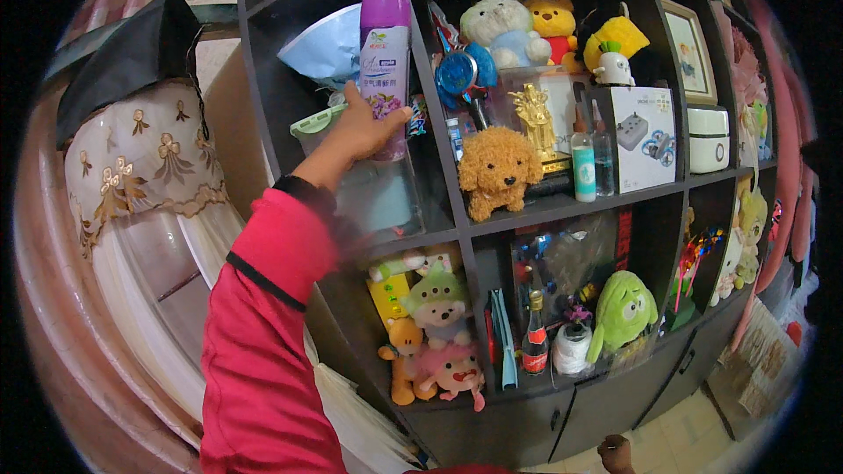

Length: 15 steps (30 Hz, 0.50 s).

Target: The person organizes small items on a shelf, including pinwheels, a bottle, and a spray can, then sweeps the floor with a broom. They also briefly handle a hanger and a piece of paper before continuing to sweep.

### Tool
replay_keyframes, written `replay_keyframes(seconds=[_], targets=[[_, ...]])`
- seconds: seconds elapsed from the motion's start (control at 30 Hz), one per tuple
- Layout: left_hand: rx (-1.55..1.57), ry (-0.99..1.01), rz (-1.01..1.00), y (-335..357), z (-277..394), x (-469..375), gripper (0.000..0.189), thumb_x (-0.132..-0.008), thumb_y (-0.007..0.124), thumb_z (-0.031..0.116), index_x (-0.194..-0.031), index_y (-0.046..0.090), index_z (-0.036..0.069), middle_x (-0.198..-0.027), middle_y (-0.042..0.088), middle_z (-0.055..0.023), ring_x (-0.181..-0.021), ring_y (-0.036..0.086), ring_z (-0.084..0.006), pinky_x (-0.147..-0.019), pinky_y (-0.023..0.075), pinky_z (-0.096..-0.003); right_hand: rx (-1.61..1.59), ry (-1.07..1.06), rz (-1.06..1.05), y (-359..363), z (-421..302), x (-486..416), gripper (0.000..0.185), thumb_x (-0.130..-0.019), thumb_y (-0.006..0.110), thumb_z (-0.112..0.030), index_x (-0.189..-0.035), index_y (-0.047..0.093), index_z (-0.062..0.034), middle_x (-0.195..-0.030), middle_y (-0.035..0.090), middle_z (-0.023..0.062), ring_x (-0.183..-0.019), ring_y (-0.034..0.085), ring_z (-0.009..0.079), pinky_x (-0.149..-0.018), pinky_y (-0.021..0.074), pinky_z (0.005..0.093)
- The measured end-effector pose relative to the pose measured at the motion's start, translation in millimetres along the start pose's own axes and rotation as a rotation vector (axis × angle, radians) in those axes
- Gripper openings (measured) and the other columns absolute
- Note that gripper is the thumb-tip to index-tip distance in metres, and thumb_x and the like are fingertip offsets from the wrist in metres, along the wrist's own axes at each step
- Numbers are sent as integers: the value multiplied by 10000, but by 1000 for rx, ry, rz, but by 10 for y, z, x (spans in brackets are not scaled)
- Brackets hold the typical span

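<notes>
My left hand (369,128), in a red sleeve, grips the lower part of an air freshener spray can (385,72) with a purple cap. The can is upright in the upper left compartment of a dark shelf unit (463,232). Behind it a light blue cone-shaped thing (323,46) leans inside. Below my hand stands a clear plastic container (382,201) with a pale green lid (316,121), partly covered by my wrist. At the bottom edge, low over the floor, my right hand (615,453) looks curled; its fingers are too small to read.
Right of the can sit a brown plush dog (500,171), a gold trophy figure (537,122), small bottles (583,164) and a drone box (642,138). Below are plush toys (438,316), a glass bottle (535,336) and a green plush (622,313). Curtains (53,263) hang at left.
</notes>
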<state>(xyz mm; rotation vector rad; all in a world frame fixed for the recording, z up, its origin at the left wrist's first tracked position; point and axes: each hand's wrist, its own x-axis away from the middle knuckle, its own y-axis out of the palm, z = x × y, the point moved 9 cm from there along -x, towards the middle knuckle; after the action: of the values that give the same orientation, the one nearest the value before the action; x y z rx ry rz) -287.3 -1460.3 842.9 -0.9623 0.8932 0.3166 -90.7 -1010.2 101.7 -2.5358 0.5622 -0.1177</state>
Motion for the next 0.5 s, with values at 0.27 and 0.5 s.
replay_keyframes(seconds=[0.27,0.5], targets=[[-70,-131,164,-196,14,-3,977,-768,603,581,-1249,191,-162,-1072,552,-352,-1005,584,-427,-861,465,-407,-38,63,12,-87,154,39,262,-705,643,-118,-924,624,26,-777,645,168,-714,628,243,-641,492,332],[-290,-61,84,-35,98,-280,953,-783,547,619,-1248,229,-149,-1043,562,-364,-997,570,-464,-859,454,-442,-22,103,-21,-109,261,39,311,-711,655,-135,-953,607,55,-815,661,172,-735,635,244,-643,500,343]])
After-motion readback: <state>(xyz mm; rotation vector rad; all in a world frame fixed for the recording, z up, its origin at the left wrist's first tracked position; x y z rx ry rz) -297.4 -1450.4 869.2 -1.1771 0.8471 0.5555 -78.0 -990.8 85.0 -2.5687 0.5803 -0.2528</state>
